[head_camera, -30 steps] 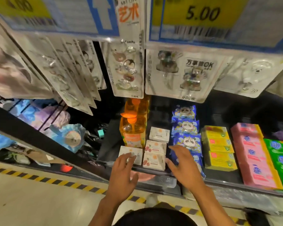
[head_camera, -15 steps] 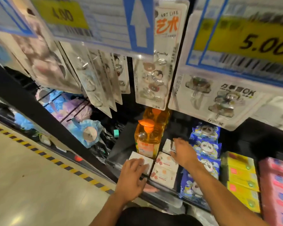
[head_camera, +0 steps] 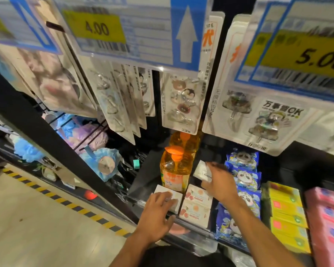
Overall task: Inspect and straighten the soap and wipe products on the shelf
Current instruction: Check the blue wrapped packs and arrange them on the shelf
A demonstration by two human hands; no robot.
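On the low shelf my left hand rests flat on a white soap box at the front edge, fingers spread. My right hand grips a white soap box further back, lifted and tilted beside an orange pump bottle. Two white soap boxes with fruit prints lie in a column between my hands. Blue panda wipe packs run in a row to the right, partly hidden by my right forearm.
Yellow boxes and pink packs fill the shelf's right side. Carded hooks and price tags hang above. Bath sponges sit in the left bay. Floor with striped tape lies left.
My right hand reached from the front of the wipe packs to the rear soap box and took hold of it. My left hand settled onto the front soap box. The view swung left.
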